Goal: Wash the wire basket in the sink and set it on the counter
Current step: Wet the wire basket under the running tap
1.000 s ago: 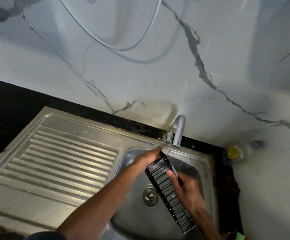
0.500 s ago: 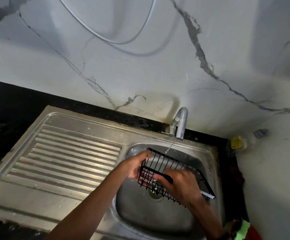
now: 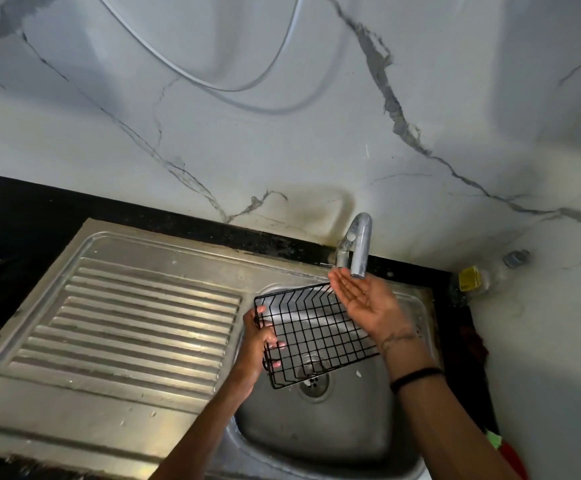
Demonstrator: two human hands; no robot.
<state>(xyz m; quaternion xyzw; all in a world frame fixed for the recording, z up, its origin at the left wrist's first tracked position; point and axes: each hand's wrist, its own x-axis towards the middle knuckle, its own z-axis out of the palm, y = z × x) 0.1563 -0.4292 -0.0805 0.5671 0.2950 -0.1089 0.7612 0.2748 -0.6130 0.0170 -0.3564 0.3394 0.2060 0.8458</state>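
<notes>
A black wire basket [image 3: 311, 332] is held over the steel sink bowl [image 3: 320, 434], its open side turned up toward me. My left hand [image 3: 258, 341] grips the basket's left edge, fingers curled through the wires. My right hand [image 3: 365, 303] is off the basket, palm up and fingers spread, just under the spout of the tap [image 3: 360, 245]. The drain [image 3: 313, 379] shows through the basket's lower corner. I cannot tell whether water runs.
A ribbed steel drainboard [image 3: 133, 323] lies left of the bowl. Black counter [image 3: 15, 216] runs along the marble wall. A yellow-labelled container [image 3: 469, 278] stands in the right corner. A green and red object [image 3: 500, 448] sits at the lower right.
My right hand let go of the basket and rose, palm up, under the tap spout. The basket turned flatter with its open side up, held by my left hand alone.
</notes>
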